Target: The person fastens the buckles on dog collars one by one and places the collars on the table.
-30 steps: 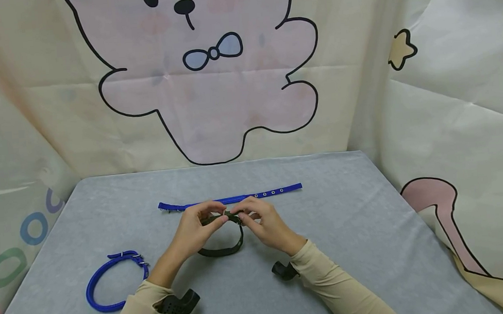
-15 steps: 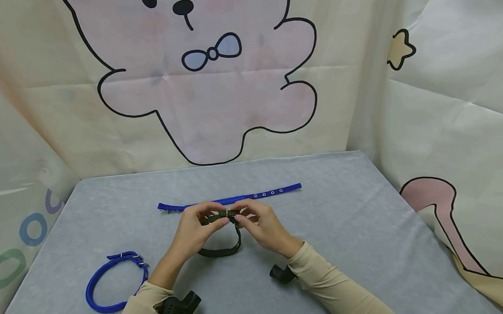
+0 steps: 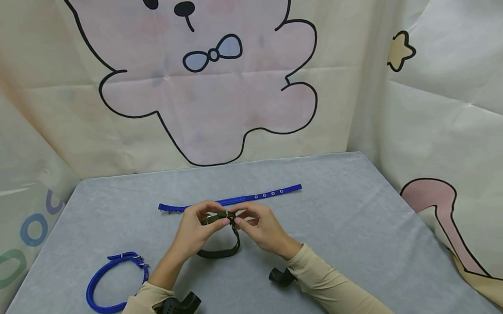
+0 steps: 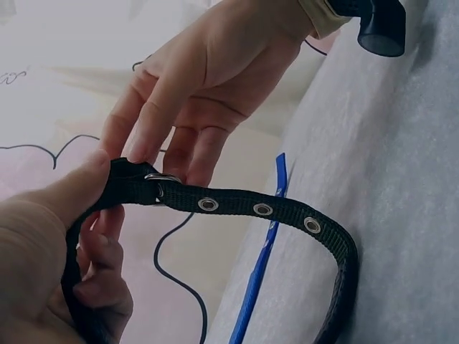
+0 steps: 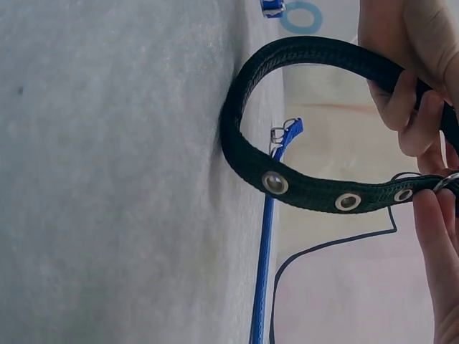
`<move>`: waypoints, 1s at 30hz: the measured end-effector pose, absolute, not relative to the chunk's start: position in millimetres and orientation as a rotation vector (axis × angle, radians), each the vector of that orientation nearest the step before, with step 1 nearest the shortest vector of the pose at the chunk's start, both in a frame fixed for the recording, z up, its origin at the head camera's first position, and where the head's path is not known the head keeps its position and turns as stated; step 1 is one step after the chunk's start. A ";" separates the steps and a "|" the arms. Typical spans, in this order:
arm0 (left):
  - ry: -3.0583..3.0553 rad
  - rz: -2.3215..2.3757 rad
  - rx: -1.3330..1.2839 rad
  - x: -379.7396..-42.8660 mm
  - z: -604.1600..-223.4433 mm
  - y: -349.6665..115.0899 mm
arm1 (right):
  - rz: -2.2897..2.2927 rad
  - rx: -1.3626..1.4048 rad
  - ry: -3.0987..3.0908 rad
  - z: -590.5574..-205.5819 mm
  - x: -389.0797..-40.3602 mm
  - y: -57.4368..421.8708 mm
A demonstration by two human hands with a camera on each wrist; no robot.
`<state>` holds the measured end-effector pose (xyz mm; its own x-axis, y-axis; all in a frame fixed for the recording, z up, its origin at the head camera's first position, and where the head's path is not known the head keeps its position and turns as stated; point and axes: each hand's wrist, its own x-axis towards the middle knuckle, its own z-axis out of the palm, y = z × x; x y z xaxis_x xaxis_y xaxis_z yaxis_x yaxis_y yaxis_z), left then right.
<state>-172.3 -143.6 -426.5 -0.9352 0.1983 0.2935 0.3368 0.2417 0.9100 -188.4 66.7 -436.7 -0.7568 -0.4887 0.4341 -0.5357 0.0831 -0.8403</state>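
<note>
Left hand [image 3: 197, 231], centre of head view: thumb and fingers pinching a dark green collar [image 3: 220, 253]. Right hand [image 3: 262, 226], just right of it: thumb and fingertips pinching the same collar beside the metal buckle [image 4: 163, 178]. Some right-hand fingers hidden in part.

Collar held in a loop, hanging below both hands, mid-frame; cannot tell whether its low edge touches the table [image 3: 334, 214]. 3 metal-rimmed holes [image 4: 262, 209] show along the strap in the left wrist view, right of the buckle.

Step in hand, by my reading: working the strap at the buckle to fasten the loop. Next move would call for a steady left pinch while the right fingertips draw the strap end flat and settle it. Pin seating not readable.

Farther out: 1 blue strap [image 3: 237, 199] lying straight behind the hands, upper middle of the tabletop; 1 blue collar [image 3: 95, 282], looped, lower left. Printed cloth [image 3: 238, 94] fills the upper frame.
</note>
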 end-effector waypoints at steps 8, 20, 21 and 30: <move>-2.379 -1.820 -0.557 -172.6 -429.8 -145.7 | 1.936 1.028 -2.250 -435.1 -185.6 66.1; -2.454 -1.706 -0.512 -166.8 -422.9 -133.3 | 1.723 1.031 -2.340 -432.3 -183.9 66.5; -2.461 -1.680 -0.506 -166.0 -422.1 -131.8 | 1.710 1.028 -2.354 -431.1 -183.6 66.5; -2.460 -1.563 -0.480 -162.0 -421.4 -127.1 | 1.664 1.011 -2.439 -425.5 -183.2 67.8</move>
